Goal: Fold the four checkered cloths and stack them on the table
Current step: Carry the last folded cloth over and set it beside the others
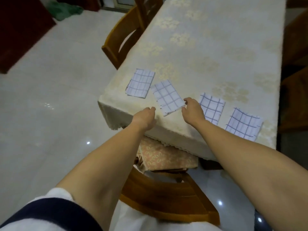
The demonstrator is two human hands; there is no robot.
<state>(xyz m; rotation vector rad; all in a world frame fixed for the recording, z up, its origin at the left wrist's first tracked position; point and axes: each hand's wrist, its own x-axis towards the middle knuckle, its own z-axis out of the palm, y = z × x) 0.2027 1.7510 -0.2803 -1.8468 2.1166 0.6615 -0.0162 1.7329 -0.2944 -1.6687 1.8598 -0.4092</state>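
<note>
Sleeve (41, 212) in navy and white is right under the lens, then two bare forearms reaching out over a wooden chair (166, 200) toward the near corner of the tabletop (216, 47). All four checkered cloths sit there in a loose row, apart from each other, none stacked: the far-left cloth (140, 83), the second cloth (167, 96), the third cloth (210, 106) and the fourth cloth (243, 125) closest to the near edge on the right. They all look like small folded rectangles already, so my guess is stacking is what's left. Both hands bracket the second cloth. Its long axis runs away from the person, skewed so the near end swings right, and its near short edge lies between the two hands. The right hand (191, 108) is the closer one: thumb and fingertips meet at the near right corner and look to be pinching it. The left hand (145, 115) has loosely curled fingers holding nothing, just short of the near left corner, not touching. So lifting it probably means the left closing that small gap first, or the right just dragging it by the corner.
</note>
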